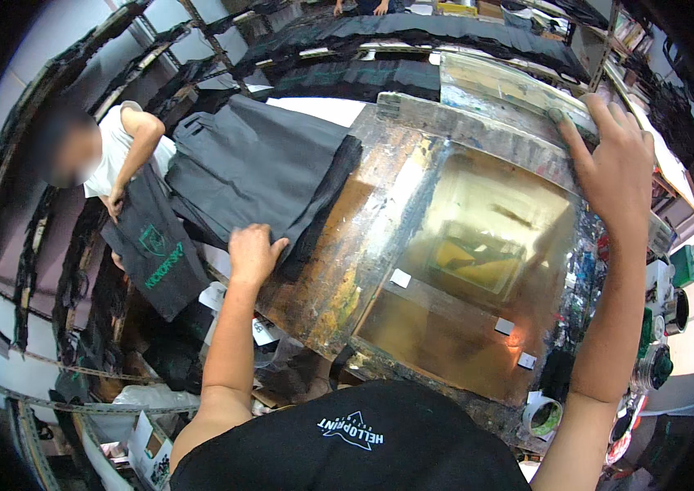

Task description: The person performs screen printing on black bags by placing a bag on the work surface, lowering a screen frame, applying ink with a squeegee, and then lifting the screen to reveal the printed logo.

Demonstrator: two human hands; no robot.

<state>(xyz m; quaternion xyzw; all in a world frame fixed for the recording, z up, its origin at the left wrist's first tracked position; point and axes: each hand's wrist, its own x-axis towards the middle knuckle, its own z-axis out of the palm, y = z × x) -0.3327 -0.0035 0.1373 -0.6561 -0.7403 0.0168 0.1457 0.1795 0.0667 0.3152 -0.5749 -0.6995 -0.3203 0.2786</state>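
Note:
At the near edge of a pile of dark grey fabric pieces (pixel 269 164) is my left hand (pixel 255 255). Its fingers curl down onto the cloth, with the thumb out to the side and the fingertips blurred. My right hand (pixel 613 164) grips the corner of a raised screen-printing frame (pixel 519 94) at the far right, thumb on its near side. Between my hands lies a worn, paint-stained printing board (pixel 330 303). A glossy amber panel (pixel 486 360) on it carries a white tab (pixel 400 278) and two more small tabs (pixel 504 326).
To the left, another person (pixel 138 143) holds a dark fabric piece (pixel 158 245) with a green print. Racks draped with dark cloth (pixel 347 78) line the left and back. Tape rolls (pixel 542 416) and jars (pixel 651 364) stand along the right side. Someone's hands show at the far top.

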